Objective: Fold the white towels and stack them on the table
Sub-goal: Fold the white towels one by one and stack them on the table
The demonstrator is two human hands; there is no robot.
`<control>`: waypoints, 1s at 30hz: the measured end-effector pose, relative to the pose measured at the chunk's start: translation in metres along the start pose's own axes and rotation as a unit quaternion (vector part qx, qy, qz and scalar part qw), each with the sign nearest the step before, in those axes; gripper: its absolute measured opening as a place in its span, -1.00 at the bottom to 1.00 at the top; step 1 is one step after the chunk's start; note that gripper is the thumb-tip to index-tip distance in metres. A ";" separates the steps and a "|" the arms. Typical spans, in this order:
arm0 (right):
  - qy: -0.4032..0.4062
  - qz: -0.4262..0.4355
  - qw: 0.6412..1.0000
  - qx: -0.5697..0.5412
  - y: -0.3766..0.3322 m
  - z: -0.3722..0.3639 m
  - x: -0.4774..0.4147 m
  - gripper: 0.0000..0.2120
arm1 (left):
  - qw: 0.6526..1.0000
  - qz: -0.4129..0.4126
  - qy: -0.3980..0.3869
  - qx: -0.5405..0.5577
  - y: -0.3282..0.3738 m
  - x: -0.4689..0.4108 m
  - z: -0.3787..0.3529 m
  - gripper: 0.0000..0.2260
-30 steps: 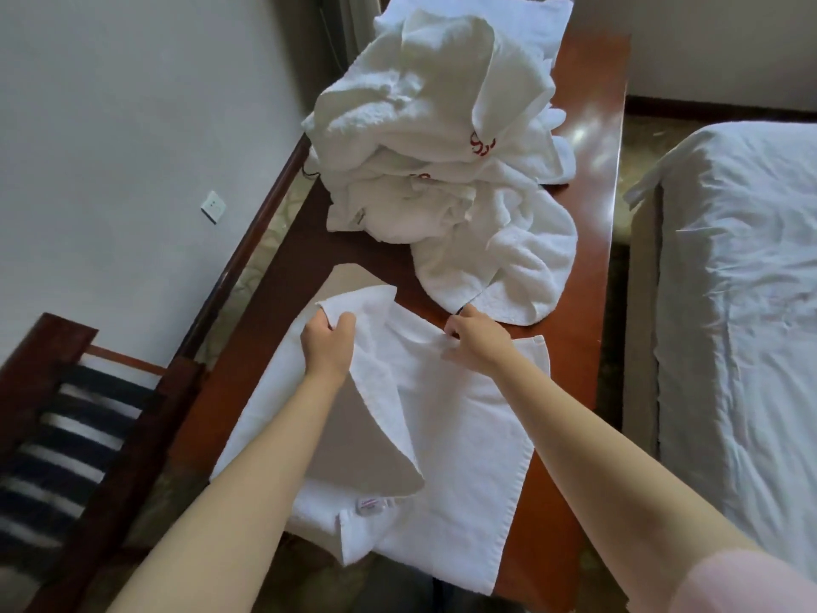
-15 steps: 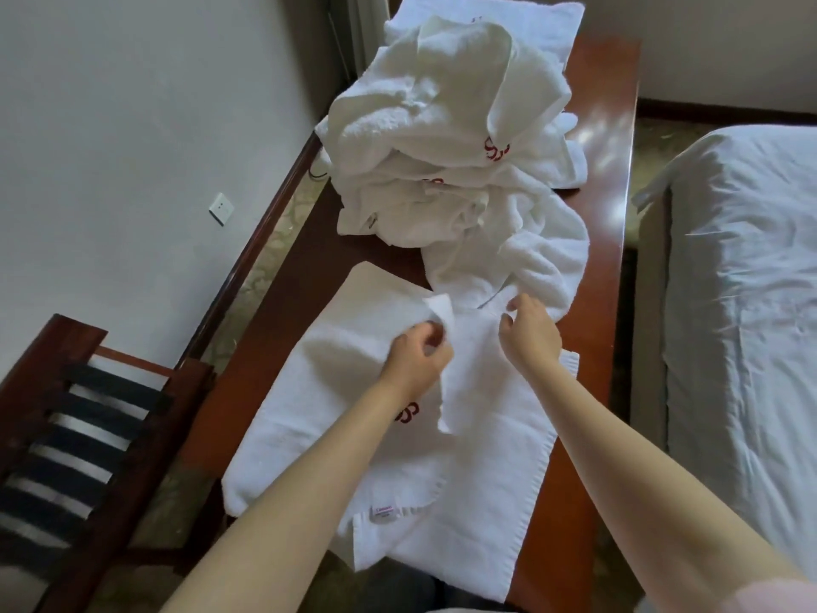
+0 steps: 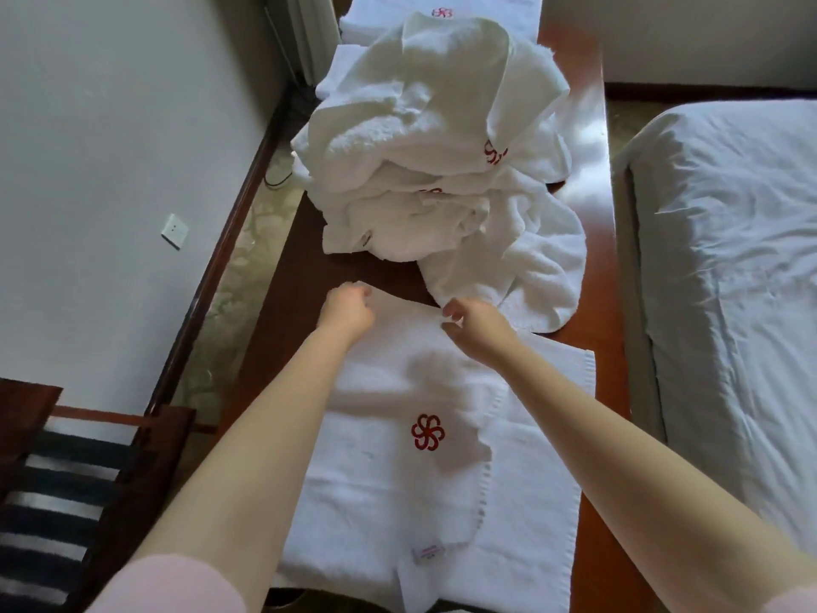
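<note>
A white towel (image 3: 398, 480) with a red flower emblem lies spread on the near end of the dark wooden table (image 3: 292, 311), one side folded over the other. My left hand (image 3: 347, 309) grips its far left corner, and my right hand (image 3: 475, 323) pinches the far edge a little to the right. Behind them rises a heap of crumpled white towels (image 3: 437, 148). A folded white towel (image 3: 442, 15) lies flat at the table's far end.
A bed with a white sheet (image 3: 729, 280) runs along the right, close to the table. A dark wooden chair with a striped seat (image 3: 66, 502) stands at the lower left. The white wall (image 3: 110, 126) with a socket is on the left.
My left hand carried the towel's flap from left to right, then both hands moved to the towel's far edge, leaving the emblem side up.
</note>
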State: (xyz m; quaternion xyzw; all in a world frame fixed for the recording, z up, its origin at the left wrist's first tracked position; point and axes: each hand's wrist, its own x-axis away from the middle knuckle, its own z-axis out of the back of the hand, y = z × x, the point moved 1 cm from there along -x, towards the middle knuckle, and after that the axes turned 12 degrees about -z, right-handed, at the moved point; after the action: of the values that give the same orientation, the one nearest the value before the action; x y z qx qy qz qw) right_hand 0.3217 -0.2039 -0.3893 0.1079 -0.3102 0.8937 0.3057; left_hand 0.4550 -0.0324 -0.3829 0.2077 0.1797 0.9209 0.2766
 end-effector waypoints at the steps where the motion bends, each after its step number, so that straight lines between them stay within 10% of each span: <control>1: 0.003 -0.002 1.000 0.001 -0.006 -0.004 -0.002 -0.75 | 0.999 -0.023 -0.023 -0.040 -0.004 -0.011 0.003 -0.60; 12: 0.014 -0.031 0.993 0.115 -0.027 -0.036 -0.021 -0.59 | 0.947 -0.105 -0.198 -0.231 -0.040 -0.065 0.023 -0.65; 24: 0.132 -0.077 0.969 0.195 -0.001 -0.031 0.000 -0.59 | 0.970 -0.109 0.052 -0.210 -0.042 -0.023 0.009 -0.66; 30: 0.145 -0.063 0.975 0.155 0.034 -0.009 0.022 -0.63 | 0.993 -0.107 0.000 -0.052 0.008 0.021 -0.032 -0.70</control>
State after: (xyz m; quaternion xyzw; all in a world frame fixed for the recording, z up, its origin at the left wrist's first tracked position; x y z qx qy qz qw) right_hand 0.2836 -0.2093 -0.4044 0.0422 -0.1128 0.9159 0.3829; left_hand 0.4205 -0.0334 -0.4005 0.1723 0.1527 0.8943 0.3837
